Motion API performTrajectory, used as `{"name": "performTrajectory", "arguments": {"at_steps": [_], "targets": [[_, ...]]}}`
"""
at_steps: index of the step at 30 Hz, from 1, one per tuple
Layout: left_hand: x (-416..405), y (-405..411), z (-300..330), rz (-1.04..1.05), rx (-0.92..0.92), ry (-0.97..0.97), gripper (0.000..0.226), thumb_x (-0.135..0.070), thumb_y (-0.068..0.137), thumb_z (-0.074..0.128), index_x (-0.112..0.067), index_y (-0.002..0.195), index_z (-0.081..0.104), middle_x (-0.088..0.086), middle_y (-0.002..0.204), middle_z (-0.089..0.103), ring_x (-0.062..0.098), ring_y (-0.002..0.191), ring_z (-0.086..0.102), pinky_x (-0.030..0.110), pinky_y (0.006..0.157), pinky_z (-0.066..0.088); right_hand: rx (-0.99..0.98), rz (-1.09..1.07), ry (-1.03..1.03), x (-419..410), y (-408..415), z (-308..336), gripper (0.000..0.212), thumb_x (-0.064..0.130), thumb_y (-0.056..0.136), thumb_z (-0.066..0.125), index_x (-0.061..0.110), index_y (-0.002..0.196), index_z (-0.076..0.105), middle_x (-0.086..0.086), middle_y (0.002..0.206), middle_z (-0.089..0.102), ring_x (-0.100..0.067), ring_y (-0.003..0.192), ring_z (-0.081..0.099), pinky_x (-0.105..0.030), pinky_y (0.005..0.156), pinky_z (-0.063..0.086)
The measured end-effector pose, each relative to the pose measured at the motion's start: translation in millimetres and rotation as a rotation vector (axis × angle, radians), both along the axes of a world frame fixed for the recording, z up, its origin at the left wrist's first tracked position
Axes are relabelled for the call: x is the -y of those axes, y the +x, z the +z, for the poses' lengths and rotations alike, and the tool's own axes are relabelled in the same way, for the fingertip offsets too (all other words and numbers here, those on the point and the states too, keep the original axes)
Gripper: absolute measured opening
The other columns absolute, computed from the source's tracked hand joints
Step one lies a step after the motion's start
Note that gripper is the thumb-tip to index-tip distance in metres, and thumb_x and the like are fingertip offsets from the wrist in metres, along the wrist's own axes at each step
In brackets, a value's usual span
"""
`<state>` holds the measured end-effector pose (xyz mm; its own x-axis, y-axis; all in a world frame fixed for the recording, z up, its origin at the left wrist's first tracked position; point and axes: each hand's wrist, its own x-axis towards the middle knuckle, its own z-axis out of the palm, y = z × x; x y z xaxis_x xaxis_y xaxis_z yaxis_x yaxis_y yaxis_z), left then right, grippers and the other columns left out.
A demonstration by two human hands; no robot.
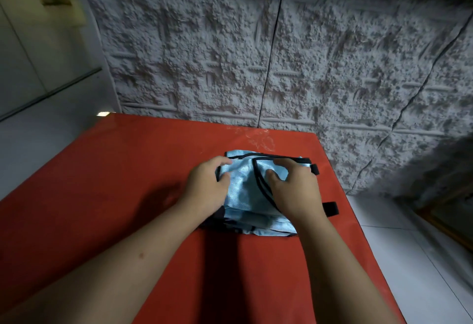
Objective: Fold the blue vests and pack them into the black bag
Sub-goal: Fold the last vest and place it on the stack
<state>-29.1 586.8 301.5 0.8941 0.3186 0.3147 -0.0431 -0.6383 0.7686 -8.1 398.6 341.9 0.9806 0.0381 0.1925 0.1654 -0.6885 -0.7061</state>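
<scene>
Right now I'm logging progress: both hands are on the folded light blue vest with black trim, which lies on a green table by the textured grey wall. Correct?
Not quite: the table is red, not green, as the head view shows. The rest holds: the left hand and right hand are on the folded light blue vest with black trim, by the textured grey wall.

Two bare forearms reach forward side by side from the bottom of the frame, wrists level and palms turned down. The left hand [207, 185] is curled, its fingers and thumb closing on the left edge of a folded blue vest [243, 188]. The right hand [294, 188], near the left, arches over the vest's right half, fingers bent, thumb pressing into the fabric.
</scene>
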Motion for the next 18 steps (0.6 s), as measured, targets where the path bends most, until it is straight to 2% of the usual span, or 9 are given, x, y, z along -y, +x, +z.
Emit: {"name": "performTrajectory", "arguments": {"at_steps": [1, 3, 7, 10, 12, 14, 16, 18], "targets": [[-6, -5, -1, 0.013, 0.022, -0.031, 0.023, -0.008, 0.089, 0.065, -0.023, 0.104, 0.074, -0.005, 0.089, 0.073, 0.014, 0.083, 0.068, 0.031, 0.081, 0.054, 0.010, 0.016, 0.015, -11, -4, 4, 0.033, 0.038, 0.094, 0.062, 0.025, 0.123, 0.069, -0.003, 0.104, 0.076, -0.027, 0.110, 0.064, -0.033, 0.097, 0.048], [-16, -15, -2, 0.033, 0.038, -0.074, 0.021, -0.004, 0.089, 0.066, -0.023, 0.092, 0.074, -0.010, 0.087, 0.073, 0.008, 0.085, 0.068, 0.027, 0.084, 0.055, 0.015, 0.065, 0.000, -30, -12, 8, 0.031, 0.036, 0.094, 0.063, 0.025, 0.122, 0.070, 0.001, 0.113, 0.075, -0.021, 0.108, 0.066, -0.027, 0.082, 0.046], [-28, -33, -8, -0.008, -0.014, -0.180, 0.018, -0.006, 0.092, 0.067, -0.023, 0.092, 0.074, -0.008, 0.088, 0.073, 0.007, 0.084, 0.068, 0.026, 0.083, 0.055, -0.025, 0.111, -0.076, -49, -21, -2, 0.035, 0.034, 0.093, 0.063, 0.024, 0.127, 0.069, -0.002, 0.118, 0.073, -0.022, 0.112, 0.064, -0.030, 0.088, 0.049], [-24, -41, -13, -0.008, -0.100, -0.224, 0.012, -0.017, 0.090, 0.070, -0.027, 0.096, 0.072, -0.009, 0.090, 0.072, 0.010, 0.086, 0.068, 0.033, 0.086, 0.056, -0.031, -0.022, -0.035, -39, -19, -4, 0.040, 0.031, 0.090, 0.066, 0.022, 0.129, 0.067, -0.006, 0.110, 0.075, -0.028, 0.102, 0.067, -0.030, 0.077, 0.047], [-18, -40, -11, 0.032, -0.215, -0.241, 0.016, -0.035, 0.088, 0.073, -0.031, 0.102, 0.067, -0.011, 0.094, 0.068, 0.013, 0.092, 0.068, 0.035, 0.090, 0.055, -0.030, -0.168, 0.008, -18, -11, -7, 0.053, 0.035, 0.086, 0.071, 0.020, 0.136, 0.061, -0.010, 0.121, 0.070, -0.032, 0.112, 0.064, -0.034, 0.086, 0.048], [-12, -33, -8, 0.085, -0.340, -0.330, 0.037, -0.054, 0.082, 0.074, -0.032, 0.106, 0.058, -0.012, 0.099, 0.063, 0.015, 0.099, 0.065, 0.035, 0.093, 0.053, -0.087, -0.271, 0.022, 7, -1, -17, 0.073, 0.042, 0.079, 0.077, 0.020, 0.143, 0.050, -0.013, 0.130, 0.065, -0.037, 0.120, 0.058, -0.044, 0.099, 0.048], [-10, -25, -6, 0.109, -0.444, -0.491, 0.052, -0.058, 0.075, 0.079, -0.023, 0.105, 0.054, -0.009, 0.103, 0.064, 0.016, 0.099, 0.065, 0.034, 0.089, 0.053, -0.201, -0.355, 0.045, 29, 5, -32, 0.093, 0.049, 0.067, 0.081, 0.020, 0.146, 0.041, -0.013, 0.128, 0.064, -0.037, 0.119, 0.058, -0.048, 0.098, 0.050], [-8, -18, -3, 0.063, -0.523, -0.706, 0.058, -0.051, 0.071, 0.085, -0.018, 0.109, 0.057, -0.001, 0.104, 0.070, 0.019, 0.092, 0.069, 0.035, 0.079, 0.057, -0.315, -0.385, 0.162, 41, 8, -48, 0.106, 0.053, 0.057, 0.086, 0.016, 0.145, 0.041, -0.011, 0.124, 0.066, -0.035, 0.113, 0.064, -0.048, 0.092, 0.054]]}}
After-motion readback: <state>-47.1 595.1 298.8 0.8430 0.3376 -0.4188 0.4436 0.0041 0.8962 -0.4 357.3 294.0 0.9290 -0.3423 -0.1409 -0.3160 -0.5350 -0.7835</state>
